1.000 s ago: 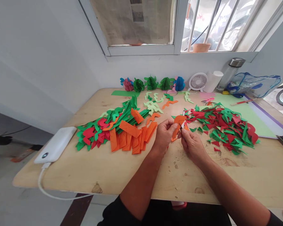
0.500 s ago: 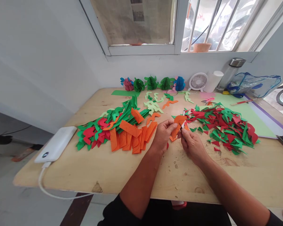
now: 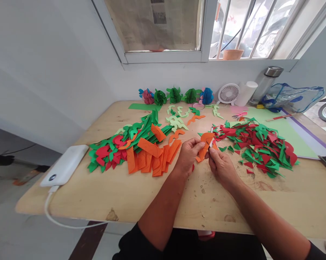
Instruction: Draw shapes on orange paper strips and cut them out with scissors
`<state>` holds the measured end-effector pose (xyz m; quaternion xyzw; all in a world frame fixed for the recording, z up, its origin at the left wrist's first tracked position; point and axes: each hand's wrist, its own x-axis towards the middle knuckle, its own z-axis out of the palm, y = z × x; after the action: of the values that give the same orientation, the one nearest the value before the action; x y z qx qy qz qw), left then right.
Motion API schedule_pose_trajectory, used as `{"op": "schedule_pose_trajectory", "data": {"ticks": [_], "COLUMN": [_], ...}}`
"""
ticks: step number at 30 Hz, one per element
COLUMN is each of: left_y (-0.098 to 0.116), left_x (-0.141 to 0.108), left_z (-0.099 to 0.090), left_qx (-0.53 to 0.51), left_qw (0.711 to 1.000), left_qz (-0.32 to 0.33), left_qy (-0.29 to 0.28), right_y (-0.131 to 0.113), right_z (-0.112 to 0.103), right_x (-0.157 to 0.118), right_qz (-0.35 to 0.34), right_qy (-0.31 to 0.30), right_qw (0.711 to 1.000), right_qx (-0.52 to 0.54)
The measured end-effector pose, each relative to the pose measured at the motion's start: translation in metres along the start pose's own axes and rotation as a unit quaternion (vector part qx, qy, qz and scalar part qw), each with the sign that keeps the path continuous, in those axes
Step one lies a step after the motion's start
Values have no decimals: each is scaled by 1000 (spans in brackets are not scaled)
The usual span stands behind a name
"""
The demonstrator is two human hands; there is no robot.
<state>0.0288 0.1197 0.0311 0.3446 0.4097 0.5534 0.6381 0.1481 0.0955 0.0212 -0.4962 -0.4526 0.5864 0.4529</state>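
My left hand (image 3: 191,153) pinches a piece of orange paper (image 3: 205,139) with a curved upper edge, thumb on top. Close beside it, my right hand (image 3: 220,163) is closed round a pair of scissors (image 3: 211,138), whose pale blade stands up against the paper's right side. The fingers mostly cover the handles. To the left of my hands lie several orange paper rectangles (image 3: 145,159) with drawn lines, overlapping long green paper strips (image 3: 144,139). A wavy orange cutout (image 3: 176,135) rests just beyond my left hand.
Red and green scraps (image 3: 263,148) are heaped at the right. Red and green cutouts (image 3: 106,155) lie left, near a white power bank (image 3: 64,166) with a cable. Honeycomb paper figures (image 3: 175,95), a small fan (image 3: 228,94) and a glass bottle (image 3: 266,85) line the wall.
The dark scissor blade that lay across the orange paper shows less now, and the blades look closer together. Both hands stay in nearly the same place.
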Motion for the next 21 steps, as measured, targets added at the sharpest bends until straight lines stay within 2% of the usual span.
{"op": "schedule_pose_trajectory", "data": {"ticks": [10, 21], "left_y": [9, 4], "left_x": [-9, -6], "left_z": [6, 4], "left_qx": [-17, -10], "left_qw": [1000, 1000], "left_qz": [-6, -5], "left_qy": [1, -11], "right_y": [3, 3], "right_z": [-2, -1], "right_x": [1, 1], "right_qz": [-7, 1], "right_qy": [1, 5], "right_qw": [1000, 1000], "right_qx": [-8, 2]}}
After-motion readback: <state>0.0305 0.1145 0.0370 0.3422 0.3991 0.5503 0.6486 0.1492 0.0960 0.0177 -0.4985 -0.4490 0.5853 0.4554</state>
